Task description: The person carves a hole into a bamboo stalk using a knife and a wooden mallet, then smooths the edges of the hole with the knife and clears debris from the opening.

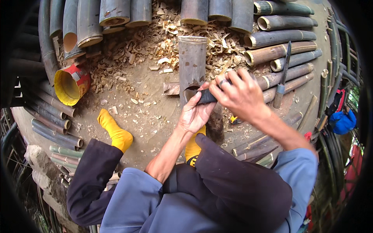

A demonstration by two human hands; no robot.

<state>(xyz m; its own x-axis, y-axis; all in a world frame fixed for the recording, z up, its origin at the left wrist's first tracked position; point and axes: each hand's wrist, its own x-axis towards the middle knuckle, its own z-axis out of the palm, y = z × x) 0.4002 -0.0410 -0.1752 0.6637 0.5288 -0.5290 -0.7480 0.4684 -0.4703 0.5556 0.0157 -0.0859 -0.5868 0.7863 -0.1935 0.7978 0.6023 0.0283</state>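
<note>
A grey bamboo tube point(192, 62) lies in front of me, with a dark notch cut in its near part. Just over that notch, my left hand point(196, 115) pinches a short dark piece point(207, 97) between thumb and fingers. I cannot tell what kind of thing the piece is. My right hand point(240, 95), with a ring on one finger, is closed at the piece's right end. Its curled fingers hide what they grip. A thin pale tip point(223, 71) shows above them.
Wood shavings point(132, 58) litter the ground. Cut bamboo tubes point(287, 40) lie along the far side and right. A long knife point(286, 66) rests against them. A red and yellow tin point(70, 86) lies at left. Near my right wrist sits a small yellow and black thing point(234, 119).
</note>
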